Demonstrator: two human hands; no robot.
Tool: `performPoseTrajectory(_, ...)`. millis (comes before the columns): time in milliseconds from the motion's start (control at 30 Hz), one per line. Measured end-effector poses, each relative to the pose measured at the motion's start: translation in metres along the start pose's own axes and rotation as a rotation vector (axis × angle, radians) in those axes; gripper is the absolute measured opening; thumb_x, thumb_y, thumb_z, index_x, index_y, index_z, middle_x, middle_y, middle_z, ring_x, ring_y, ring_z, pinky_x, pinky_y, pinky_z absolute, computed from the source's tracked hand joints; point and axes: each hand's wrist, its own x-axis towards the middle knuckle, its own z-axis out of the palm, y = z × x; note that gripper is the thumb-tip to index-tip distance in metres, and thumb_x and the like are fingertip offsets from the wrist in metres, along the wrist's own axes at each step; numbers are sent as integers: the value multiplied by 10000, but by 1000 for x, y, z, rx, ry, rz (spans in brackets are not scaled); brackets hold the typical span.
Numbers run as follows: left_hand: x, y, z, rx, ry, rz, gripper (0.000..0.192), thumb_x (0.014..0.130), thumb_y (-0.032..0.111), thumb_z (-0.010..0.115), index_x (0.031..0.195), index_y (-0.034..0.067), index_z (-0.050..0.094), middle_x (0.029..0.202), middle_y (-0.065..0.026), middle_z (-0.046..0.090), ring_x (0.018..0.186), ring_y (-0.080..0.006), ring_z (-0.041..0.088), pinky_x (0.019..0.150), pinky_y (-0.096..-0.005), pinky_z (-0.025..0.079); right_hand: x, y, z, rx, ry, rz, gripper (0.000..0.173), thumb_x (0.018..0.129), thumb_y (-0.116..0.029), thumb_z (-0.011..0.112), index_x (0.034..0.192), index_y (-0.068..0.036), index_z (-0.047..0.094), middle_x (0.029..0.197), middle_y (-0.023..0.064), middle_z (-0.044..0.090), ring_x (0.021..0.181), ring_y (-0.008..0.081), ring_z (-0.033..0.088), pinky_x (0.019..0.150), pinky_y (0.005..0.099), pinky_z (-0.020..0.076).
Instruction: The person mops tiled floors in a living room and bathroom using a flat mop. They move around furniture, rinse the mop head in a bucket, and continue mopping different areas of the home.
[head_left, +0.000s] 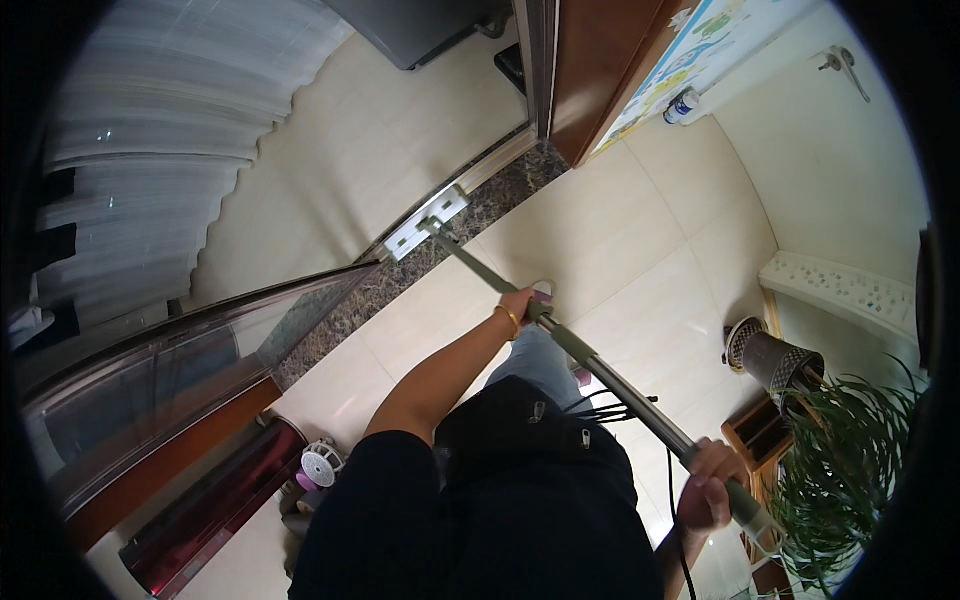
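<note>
A flat mop with a green and steel pole (637, 401) runs diagonally across the middle of the view. My left hand (517, 303), with a yellow bracelet at the wrist, grips the green part of the pole partway down. Near the pole's upper end, my right hand (711, 480) is wrapped around the grip. The white mop head (426, 223) lies lengthwise along the sliding-door track (499, 159), partly over the dark marble threshold (480, 202). What is under the head is hidden.
A glass sliding door (187, 375) stands left of the mop head, with sheer white curtains (165, 150) beyond. A brown door frame (592, 67) rises at the top right. To the right are a pot stand (780, 367) and a leafy plant (847, 465). A dark red cylindrical appliance (217, 510) occupies the lower left.
</note>
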Motion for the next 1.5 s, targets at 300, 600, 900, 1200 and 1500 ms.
performPoseTrajectory(300, 6, -3, 126, -31, -129, 98, 143, 749, 85, 496, 773, -55, 478, 739, -149, 579, 665, -261, 640, 591, -360, 559, -42, -32, -50, -188, 6, -144, 172, 673, -161, 517, 672, -85, 362, 618, 39, 354, 621, 144, 355, 770, 334, 307)
performPoseTrajectory(600, -54, 16, 133, -352, -305, -14, 91, 759, 58, 486, 800, -3, 432, 753, -127, 552, 801, -278, 621, 707, -413, 538, -35, -65, -62, -295, -173, -291, 161, 666, -141, 517, 655, -84, 367, 607, 43, 359, 604, 148, 358, 737, 336, 326)
performPoseTrajectory(900, -111, 13, 34, -798, -361, -20, 111, 759, 90, 518, 797, 3, 460, 787, -110, 534, 774, -232, 574, 785, -407, 502, 17, -122, 14, -191, -621, -286, 150, 629, -112, 547, 574, -98, 409, 551, 25, 399, 550, 158, 405, 644, 334, 361)
performPoseTrajectory(1200, -129, -16, -100, -1078, -237, 40, 133, 721, 60, 556, 807, 1, 474, 813, -141, 539, 764, -247, 547, 791, -373, 485, 16, -91, 167, -179, -1018, 23, 164, 592, -82, 578, 494, -113, 451, 495, 8, 439, 495, 167, 452, 550, 331, 396)
performPoseTrajectory(1500, -61, -66, -226, -1381, 69, 307, 107, 697, 72, 558, 750, 45, 469, 674, -88, 542, 613, -234, 546, 681, -366, 517, 40, 13, 237, -28, -1604, 93, 145, 613, 18, 593, 568, -62, 481, 621, 57, 524, 620, 202, 536, 674, 364, 455)
